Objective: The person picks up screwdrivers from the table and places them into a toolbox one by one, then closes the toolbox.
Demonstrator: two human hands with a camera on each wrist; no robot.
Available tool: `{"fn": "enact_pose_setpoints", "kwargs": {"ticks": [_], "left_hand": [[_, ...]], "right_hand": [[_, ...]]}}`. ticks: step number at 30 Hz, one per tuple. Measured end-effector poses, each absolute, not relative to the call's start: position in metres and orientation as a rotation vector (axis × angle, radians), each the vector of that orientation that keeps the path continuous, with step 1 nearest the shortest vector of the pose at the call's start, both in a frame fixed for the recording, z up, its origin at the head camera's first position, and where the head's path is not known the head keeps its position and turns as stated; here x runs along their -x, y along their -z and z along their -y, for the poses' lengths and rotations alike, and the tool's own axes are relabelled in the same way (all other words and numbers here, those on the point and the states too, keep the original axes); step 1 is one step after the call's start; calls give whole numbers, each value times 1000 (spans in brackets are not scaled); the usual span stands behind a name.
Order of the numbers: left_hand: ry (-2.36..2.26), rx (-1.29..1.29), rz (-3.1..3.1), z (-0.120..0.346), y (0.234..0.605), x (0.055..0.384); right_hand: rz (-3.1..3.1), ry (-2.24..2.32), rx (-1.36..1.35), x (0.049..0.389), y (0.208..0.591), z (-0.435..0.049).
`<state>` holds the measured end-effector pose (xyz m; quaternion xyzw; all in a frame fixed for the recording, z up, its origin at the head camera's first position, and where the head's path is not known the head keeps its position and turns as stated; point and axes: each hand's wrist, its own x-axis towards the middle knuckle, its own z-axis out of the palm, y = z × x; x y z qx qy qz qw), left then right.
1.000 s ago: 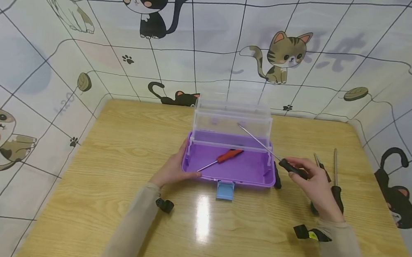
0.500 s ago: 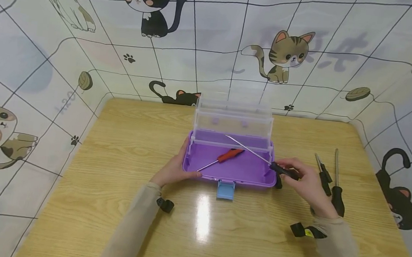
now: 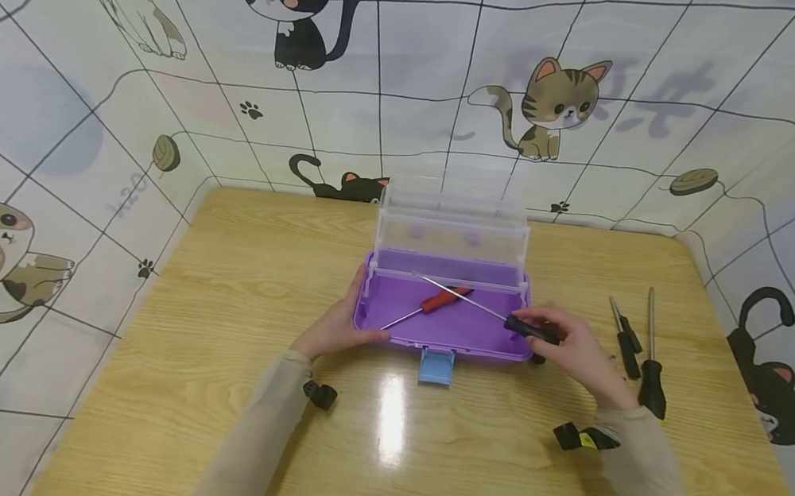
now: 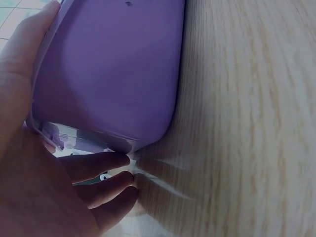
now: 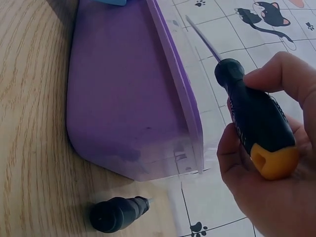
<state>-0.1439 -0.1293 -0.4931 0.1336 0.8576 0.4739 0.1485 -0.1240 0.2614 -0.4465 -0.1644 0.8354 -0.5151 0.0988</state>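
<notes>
In the head view a purple toolbox (image 3: 474, 353) stands on the table, its clear lid (image 3: 452, 241) raised at the back. My left hand (image 3: 334, 326) holds the box's left end, thumb along the front rim and fingers around the side. Inside lies a red-handled screwdriver (image 3: 443, 300). My right hand (image 3: 574, 354) grips a long screwdriver (image 3: 532, 330) by its black handle, over the box's right end, with the shaft slanting left across the opening. The right wrist view shows the yellow butt of this handle (image 5: 261, 123).
Several dark-handled screwdrivers lie on the right of the table, including a long one (image 3: 652, 384) and a shorter one (image 3: 624, 354). Another black handle (image 5: 118, 213) lies close beside the box's right end. A blue latch (image 3: 436, 366) hangs at the front. Cat-patterned walls surround the table.
My right hand has moved left with the screwdriver, bringing its shaft from in front of the lid to over the box. The left hand stays on the box.
</notes>
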Motion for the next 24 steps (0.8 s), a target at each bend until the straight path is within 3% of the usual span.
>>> {"fn": "enact_pose_setpoints", "kwargs": {"ticks": [24], "left_hand": [[-1451,-418,-2432,129,494,143]], "right_hand": [[-2396,1443,645,141,452,-238]]}}
